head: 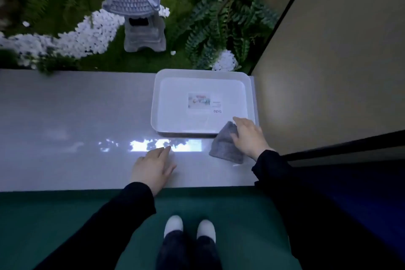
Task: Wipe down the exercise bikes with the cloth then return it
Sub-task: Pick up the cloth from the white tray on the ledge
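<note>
Grey cloth [224,146] in right hand [248,138], long axis toward tray [153,103].

- The grip of your right hand [247,136] covers the right side of the cloth [223,147]; you cannot see that side.
- The label [205,103] in the tray [153,105] carries small print too blurred to read.
- The upper edge cuts off the top of the stone lantern [140,6].
- The plants [43,0] at upper left are smeared by blur.
- The worktop [65,116] runs off the left edge.
</note>
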The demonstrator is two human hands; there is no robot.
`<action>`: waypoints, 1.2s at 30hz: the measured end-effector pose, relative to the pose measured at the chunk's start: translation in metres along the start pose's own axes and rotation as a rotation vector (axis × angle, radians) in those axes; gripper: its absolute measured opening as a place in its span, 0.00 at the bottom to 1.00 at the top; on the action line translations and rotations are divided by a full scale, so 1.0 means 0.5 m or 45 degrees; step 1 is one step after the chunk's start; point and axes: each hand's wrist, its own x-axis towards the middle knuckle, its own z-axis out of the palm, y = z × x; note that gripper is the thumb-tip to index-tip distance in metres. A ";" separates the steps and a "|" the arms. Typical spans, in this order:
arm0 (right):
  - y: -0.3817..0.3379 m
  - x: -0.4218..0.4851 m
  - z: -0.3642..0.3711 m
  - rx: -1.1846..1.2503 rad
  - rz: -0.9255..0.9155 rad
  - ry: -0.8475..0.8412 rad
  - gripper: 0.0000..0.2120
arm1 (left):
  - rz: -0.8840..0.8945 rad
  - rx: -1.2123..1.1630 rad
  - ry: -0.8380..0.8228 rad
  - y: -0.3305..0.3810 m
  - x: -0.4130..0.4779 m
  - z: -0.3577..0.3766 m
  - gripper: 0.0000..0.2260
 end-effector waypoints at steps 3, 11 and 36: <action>0.006 0.043 0.021 -0.008 0.007 -0.021 0.28 | -0.013 -0.019 -0.003 -0.021 0.011 0.051 0.26; 0.010 0.074 0.055 -0.055 0.051 0.008 0.17 | -0.037 -0.087 0.018 -0.035 0.009 0.111 0.25; -0.287 -0.210 -0.488 1.793 -0.438 0.201 0.04 | 0.040 -2.254 -0.042 0.079 -0.036 -0.516 0.26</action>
